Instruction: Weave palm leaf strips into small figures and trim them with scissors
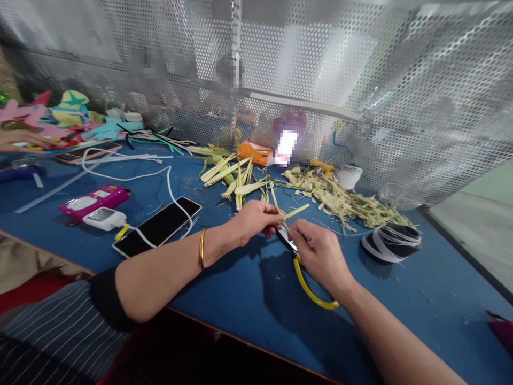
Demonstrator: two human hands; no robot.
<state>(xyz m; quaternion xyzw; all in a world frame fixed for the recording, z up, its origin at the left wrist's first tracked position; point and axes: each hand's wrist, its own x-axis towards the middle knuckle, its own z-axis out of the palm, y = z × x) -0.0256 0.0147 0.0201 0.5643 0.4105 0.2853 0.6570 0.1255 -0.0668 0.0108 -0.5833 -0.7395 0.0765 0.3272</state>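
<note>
My left hand [258, 220] pinches a thin pale-green plant strip [298, 211] between thumb and fingertips; it looks like dried leaf or husk. Close beside it, my right hand [320, 254] is closed, its thumb and forefinger pressed on the lower end of the strip. Under both hands is a pair of scissors [306, 289] with yellow handles; my right hand hides part of it. Just beyond my left hand lie several longer pale-green strips [236, 179]. Farther right is a heap of shredded plant pieces [344, 200].
White thread is wound on a black spool [390, 243] at right. A black phone [158, 227], a magenta device [96, 200] and a white cable [128, 175] lie at left. Behind stands perforated metal mesh [296, 59] with an orange packet [255, 153] before it. Another person's hand [20, 139] is far left.
</note>
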